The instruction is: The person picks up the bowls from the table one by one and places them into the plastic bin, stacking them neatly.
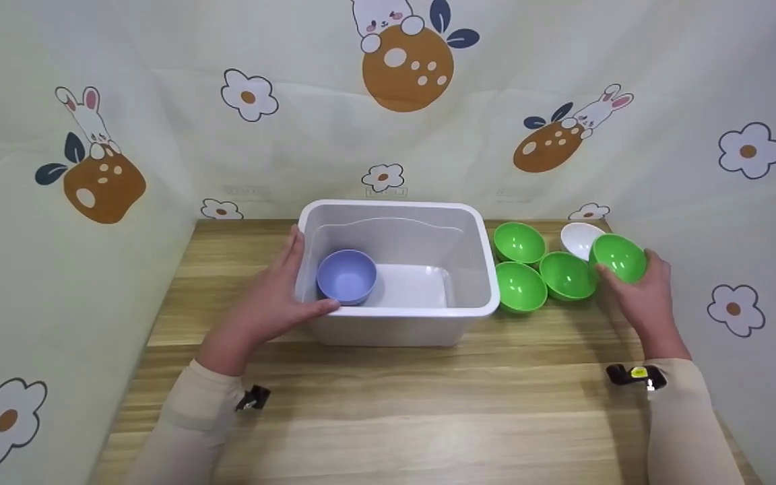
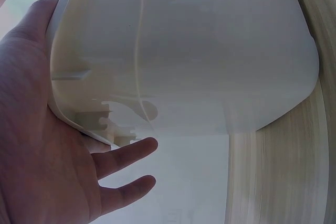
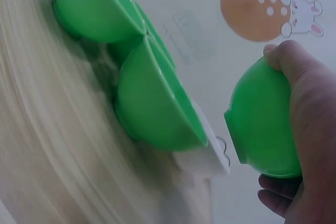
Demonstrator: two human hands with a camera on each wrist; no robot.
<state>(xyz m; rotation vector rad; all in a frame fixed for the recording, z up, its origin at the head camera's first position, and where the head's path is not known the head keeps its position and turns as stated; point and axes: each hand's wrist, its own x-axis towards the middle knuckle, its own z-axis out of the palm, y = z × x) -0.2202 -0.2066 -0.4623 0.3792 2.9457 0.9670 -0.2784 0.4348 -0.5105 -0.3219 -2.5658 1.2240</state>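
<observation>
Centrally on the wooden counter (image 1: 388, 404): white bin (image 1: 422, 313), a lavender bowl (image 1: 347, 276) inside at its left end. Left hand (image 1: 270, 303) flat against the bin's left wall, fingers straight, thumb along the near rim (wrist view: palm pressed to the plastic). Right of frame, right hand (image 1: 644, 293) curled round a green bowl (image 1: 618, 257), lifted and tilted. Beside it, three more green bowls (image 1: 519, 286) clustered just right of the bin, a white bowl (image 1: 580, 237) behind them.
</observation>
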